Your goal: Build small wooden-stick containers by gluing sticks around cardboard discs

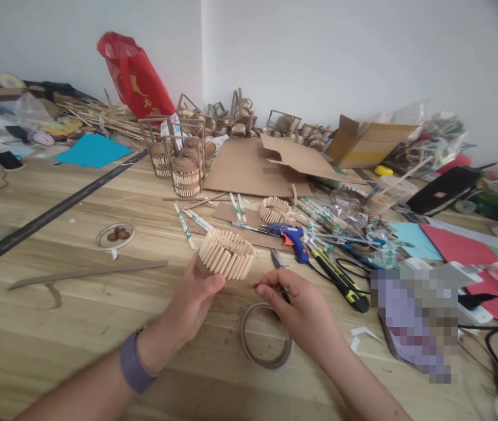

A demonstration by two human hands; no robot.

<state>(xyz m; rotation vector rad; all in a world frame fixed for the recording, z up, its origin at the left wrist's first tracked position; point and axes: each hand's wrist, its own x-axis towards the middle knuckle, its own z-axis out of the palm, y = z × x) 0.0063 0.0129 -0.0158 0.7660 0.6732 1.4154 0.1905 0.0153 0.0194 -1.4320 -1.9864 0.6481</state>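
My left hand [196, 298] grips a small round basket [227, 255] made of short pale wooden sticks standing side by side. It is held tilted above the table, the thumb at its lower edge. Just right of it, my right hand [296, 304] is closed in a pinch. A tiny dark brown bit shows at its fingertips, too small to name. Below that hand a brown ring [245, 333], like a roll of tape, lies on the table, partly covered by the hand. Pliers [277, 258] lie beyond the right hand, their handles partly hidden behind its fingers.
A blue glue gun [295, 241] and a yellow-black utility knife [339, 278] lie to the right. A second stick ring [275, 209] rests behind, near flat cardboard [249, 166]. Finished-looking small baskets [186, 178] stand at the back. A white ring [116, 236] surrounds several brown balls.
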